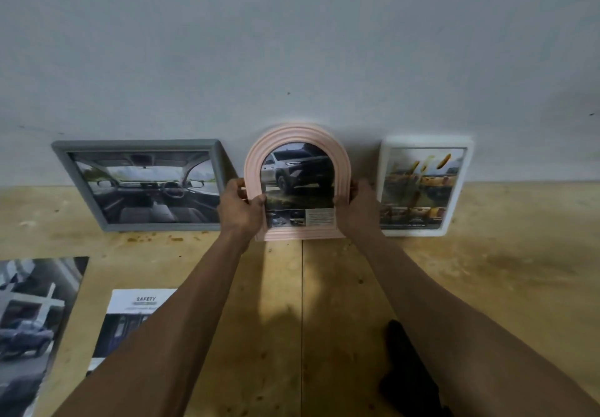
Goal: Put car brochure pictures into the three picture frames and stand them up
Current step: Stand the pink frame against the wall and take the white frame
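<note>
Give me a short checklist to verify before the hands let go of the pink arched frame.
1. Pink arched frame holds a car picture: ok.
2. Its bottom edge rests on the wooden table: ok, as it appears.
3. Its top leans on the wall, or a back stand is out: cannot tell.
4. Left hand and right hand grip both sides: ok.
5. Grey frame and white frame stand filled: ok.
6. Gap to both neighbours: ok on the right; the left hand hides the other.

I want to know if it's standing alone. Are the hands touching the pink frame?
Touching. The head view shows the left hand and right hand gripping the pink frame by its sides.
</note>
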A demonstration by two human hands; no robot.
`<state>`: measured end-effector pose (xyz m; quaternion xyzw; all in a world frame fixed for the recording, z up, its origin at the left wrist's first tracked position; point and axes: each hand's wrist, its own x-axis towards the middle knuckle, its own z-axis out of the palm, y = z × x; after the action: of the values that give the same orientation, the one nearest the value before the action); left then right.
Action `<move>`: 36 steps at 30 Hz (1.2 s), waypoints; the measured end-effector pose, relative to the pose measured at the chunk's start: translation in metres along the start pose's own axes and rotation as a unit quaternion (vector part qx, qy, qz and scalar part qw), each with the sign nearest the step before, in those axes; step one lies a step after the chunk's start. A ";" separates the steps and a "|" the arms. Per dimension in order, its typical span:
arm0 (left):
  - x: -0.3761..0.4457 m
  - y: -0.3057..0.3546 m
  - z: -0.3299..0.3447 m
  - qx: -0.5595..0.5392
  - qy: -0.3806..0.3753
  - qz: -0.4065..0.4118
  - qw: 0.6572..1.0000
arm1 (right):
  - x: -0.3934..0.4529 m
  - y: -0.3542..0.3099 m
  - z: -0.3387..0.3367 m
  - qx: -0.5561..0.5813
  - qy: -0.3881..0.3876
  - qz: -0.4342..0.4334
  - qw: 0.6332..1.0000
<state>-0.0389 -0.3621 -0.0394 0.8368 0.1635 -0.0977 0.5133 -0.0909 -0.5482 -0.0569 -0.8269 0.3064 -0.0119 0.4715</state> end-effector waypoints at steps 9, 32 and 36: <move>0.012 -0.002 0.009 0.023 0.015 0.016 1.000 | 0.010 0.004 0.008 -0.001 -0.003 0.006 1.000; -0.049 -0.026 -0.038 0.026 -0.017 0.031 0.999 | -0.058 0.001 -0.014 0.030 0.066 -0.014 0.997; -0.092 -0.047 -0.068 0.023 -0.030 0.051 0.998 | -0.116 0.014 -0.025 0.019 0.077 -0.029 0.996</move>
<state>-0.1420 -0.2975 -0.0163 0.8522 0.1028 -0.0997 0.5033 -0.1997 -0.5129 -0.0231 -0.8229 0.3172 -0.0956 0.4616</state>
